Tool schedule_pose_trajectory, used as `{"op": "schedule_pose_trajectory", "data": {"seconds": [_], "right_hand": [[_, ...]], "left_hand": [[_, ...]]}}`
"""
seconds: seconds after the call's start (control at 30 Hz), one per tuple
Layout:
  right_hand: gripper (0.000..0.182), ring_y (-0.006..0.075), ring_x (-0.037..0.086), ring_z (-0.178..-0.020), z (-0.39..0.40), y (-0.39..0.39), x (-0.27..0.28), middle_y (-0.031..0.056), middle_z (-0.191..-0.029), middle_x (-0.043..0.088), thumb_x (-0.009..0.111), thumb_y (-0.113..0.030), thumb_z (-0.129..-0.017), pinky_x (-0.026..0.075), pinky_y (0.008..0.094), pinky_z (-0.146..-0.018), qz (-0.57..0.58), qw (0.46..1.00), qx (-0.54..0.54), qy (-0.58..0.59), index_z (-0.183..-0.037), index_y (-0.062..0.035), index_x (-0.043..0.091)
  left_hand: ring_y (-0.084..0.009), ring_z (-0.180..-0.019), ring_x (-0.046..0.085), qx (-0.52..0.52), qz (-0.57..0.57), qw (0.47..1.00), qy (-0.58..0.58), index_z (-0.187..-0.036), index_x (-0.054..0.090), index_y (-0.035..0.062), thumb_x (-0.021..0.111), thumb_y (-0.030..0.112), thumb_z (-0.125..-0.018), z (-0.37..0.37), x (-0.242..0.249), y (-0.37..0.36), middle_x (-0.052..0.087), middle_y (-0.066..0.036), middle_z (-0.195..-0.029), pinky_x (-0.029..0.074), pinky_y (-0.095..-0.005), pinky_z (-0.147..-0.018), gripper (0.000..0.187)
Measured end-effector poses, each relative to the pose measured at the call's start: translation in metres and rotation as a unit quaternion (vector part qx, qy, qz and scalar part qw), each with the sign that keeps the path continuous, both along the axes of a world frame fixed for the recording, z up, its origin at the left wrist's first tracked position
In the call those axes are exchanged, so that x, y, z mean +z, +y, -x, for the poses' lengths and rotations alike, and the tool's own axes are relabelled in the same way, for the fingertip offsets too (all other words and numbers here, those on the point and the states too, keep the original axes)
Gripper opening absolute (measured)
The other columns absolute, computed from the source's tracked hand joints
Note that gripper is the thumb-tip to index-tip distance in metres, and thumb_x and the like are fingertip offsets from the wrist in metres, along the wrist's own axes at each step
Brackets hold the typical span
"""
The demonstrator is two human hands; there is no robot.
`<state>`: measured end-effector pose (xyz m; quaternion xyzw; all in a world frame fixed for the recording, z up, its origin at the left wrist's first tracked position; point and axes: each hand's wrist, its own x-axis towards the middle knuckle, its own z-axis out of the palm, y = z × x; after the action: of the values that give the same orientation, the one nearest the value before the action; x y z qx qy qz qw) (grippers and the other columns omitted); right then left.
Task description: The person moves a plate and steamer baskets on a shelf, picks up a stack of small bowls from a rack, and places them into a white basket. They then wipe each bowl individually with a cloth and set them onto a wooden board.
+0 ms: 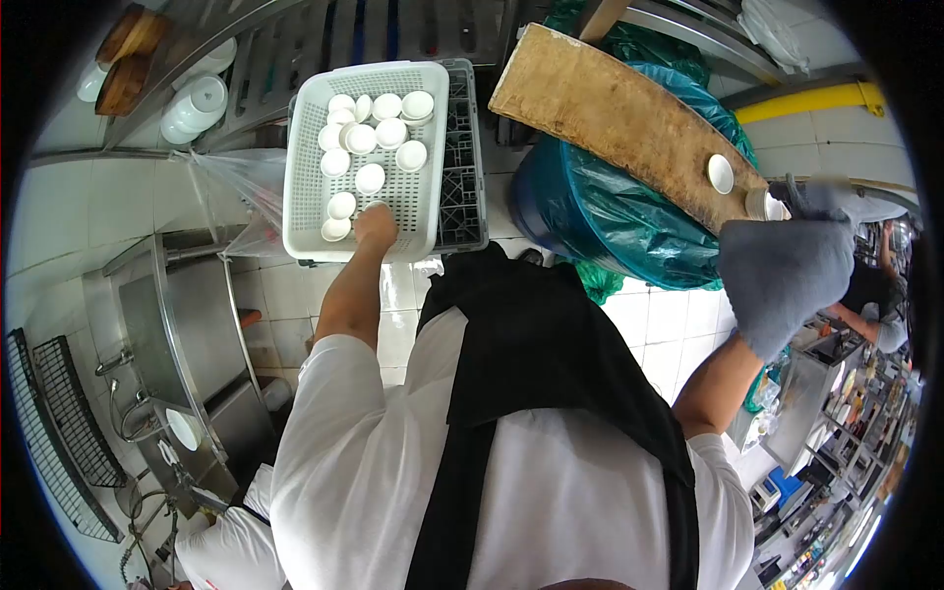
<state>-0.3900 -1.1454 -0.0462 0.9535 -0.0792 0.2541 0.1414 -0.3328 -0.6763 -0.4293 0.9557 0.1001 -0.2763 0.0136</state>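
Left hand [376, 224] is down in the white basket [305, 211], fingers curled among the small white dishes [371, 177]; can't tell if it's actually gripping one. Gray rack [460, 187] sits just beside it. Gloved right hand [787, 265] clamps the wooden board's [610, 113] end, little cups [721, 173] near its fingertips, over the green-bagged bin [610, 216].

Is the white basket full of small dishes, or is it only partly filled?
Partly filled: the small white dishes cover only part of the white basket, leaving bare mesh visible.
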Motion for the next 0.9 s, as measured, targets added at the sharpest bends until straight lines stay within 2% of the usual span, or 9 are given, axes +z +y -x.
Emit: {"op": "schedule_pose_trajectory", "data": {"seconds": [0.17, 0.2, 0.27, 0.3, 0.37, 0.43, 0.5, 0.7, 0.9], "right_hand": [[0.042, 0.0175, 0.066, -0.095, 0.012, 0.072, 0.025, 0.0052, -0.093, 0.068, 0.068, -0.003, -0.057, 0.048, 0.0261, -0.089, -0.206, 0.955, 0.209, -0.034, -0.099, -0.0085, 0.07], [0.042, 0.0171, 0.066, -0.092, 0.011, 0.081, 0.026, 0.0047, -0.091, 0.068, 0.068, -0.002, -0.056, 0.049, 0.026, -0.087, -0.245, 0.936, 0.25, -0.043, -0.097, -0.0076, 0.07], [0.041, 0.0174, 0.065, -0.088, 0.009, 0.102, 0.021, 0.0046, -0.088, 0.066, 0.068, -0.003, -0.057, 0.049, 0.0264, -0.084, -0.305, 0.91, 0.282, 0.001, -0.097, -0.0076, 0.069], [0.04, 0.0175, 0.065, -0.087, 0.009, 0.109, 0.017, 0.0045, -0.086, 0.065, 0.068, -0.003, -0.057, 0.049, 0.0266, -0.082, -0.337, 0.895, 0.292, 0.037, -0.097, -0.0076, 0.069], [0.039, 0.0178, 0.064, -0.083, 0.005, 0.121, 0.005, 0.0044, -0.082, 0.063, 0.068, -0.004, -0.058, 0.049, 0.027, -0.08, -0.385, 0.865, 0.306, 0.103, -0.097, -0.0076, 0.068], [0.038, 0.0181, 0.063, -0.08, 0.0, 0.123, -0.008, 0.0043, -0.079, 0.061, 0.068, -0.004, -0.058, 0.049, 0.0275, -0.077, -0.448, 0.831, 0.297, 0.147, -0.096, -0.0076, 0.067], [0.037, 0.0184, 0.062, -0.076, -0.007, 0.127, -0.024, 0.0042, -0.075, 0.058, 0.069, -0.005, -0.059, 0.049, 0.0279, -0.074, -0.485, 0.815, 0.27, 0.168, -0.096, -0.0076, 0.066], [0.031, 0.02, 0.062, -0.074, -0.028, 0.165, -0.053, 0.0067, -0.074, 0.059, 0.068, -0.009, -0.061, 0.045, 0.0311, -0.066, -0.139, 0.93, 0.334, 0.066, -0.092, -0.0064, 0.063], [0.026, 0.0215, 0.062, -0.072, -0.038, 0.177, -0.058, 0.0093, -0.072, 0.059, 0.067, -0.013, -0.063, 0.04, 0.0343, -0.058, -0.104, 0.936, 0.33, 0.07, -0.087, -0.0053, 0.06]], "left_hand": [[-0.0258, -0.087, 0.069, 0.045, 0.07, 0.991, -0.107, -0.094, 0.066, 0.0013, 0.056, 0.016, -0.086, 0.004, -0.002, 0.023, 0.07, -0.017, -0.096, 0.055, -0.0371, -0.073, 0.02], [-0.022, -0.077, 0.066, 0.232, 0.278, 0.927, -0.101, -0.09, 0.064, 0.0014, 0.058, 0.018, -0.086, 0.002, -0.002, 0.033, 0.069, -0.013, -0.088, 0.052, -0.034, -0.064, 0.018], [-0.0109, -0.06, 0.056, 0.473, 0.565, 0.66, -0.144, -0.083, 0.063, 0.0026, 0.066, 0.019, -0.086, 0.009, 0.02, 0.03, 0.062, -0.004, -0.072, 0.043, -0.0227, -0.051, 0.017], [-0.0109, -0.06, 0.056, 0.477, 0.564, 0.658, -0.146, -0.083, 0.063, 0.0026, 0.066, 0.019, -0.086, 0.009, 0.028, 0.025, 0.062, -0.004, -0.072, 0.043, -0.0227, -0.051, 0.017], [-0.0117, -0.06, 0.057, 0.433, 0.469, 0.746, -0.187, -0.084, 0.064, 0.0035, 0.065, 0.016, -0.086, 0.013, 0.04, 0.02, 0.062, -0.004, -0.071, 0.045, -0.024, -0.051, 0.013], [-0.0105, -0.061, 0.057, 0.472, 0.476, 0.726, -0.156, -0.096, 0.063, -0.0002, 0.064, 0.012, -0.086, 0.003, 0.072, 0.007, 0.063, -0.005, -0.073, 0.044, -0.0239, -0.054, 0.016], [-0.0102, -0.065, 0.057, 0.471, 0.612, 0.617, -0.152, -0.096, 0.063, 0.0021, 0.065, 0.014, -0.088, 0.01, 0.109, -0.012, 0.063, -0.004, -0.075, 0.047, -0.0234, -0.061, 0.014], [-0.0087, -0.067, 0.06, 0.319, 0.787, 0.524, -0.069, -0.096, 0.064, 0.003, 0.062, 0.013, -0.092, 0.018, 0.228, -0.101, 0.067, -0.003, -0.081, 0.05, -0.0245, -0.064, 0.011], [-0.0067, -0.08, 0.059, 0.197, 0.854, 0.477, -0.066, -0.106, 0.062, -0.0032, 0.053, 0.008, -0.097, 0.028, 0.252, -0.151, 0.067, -0.004, -0.095, 0.048, -0.0206, -0.075, 0.017]]}}
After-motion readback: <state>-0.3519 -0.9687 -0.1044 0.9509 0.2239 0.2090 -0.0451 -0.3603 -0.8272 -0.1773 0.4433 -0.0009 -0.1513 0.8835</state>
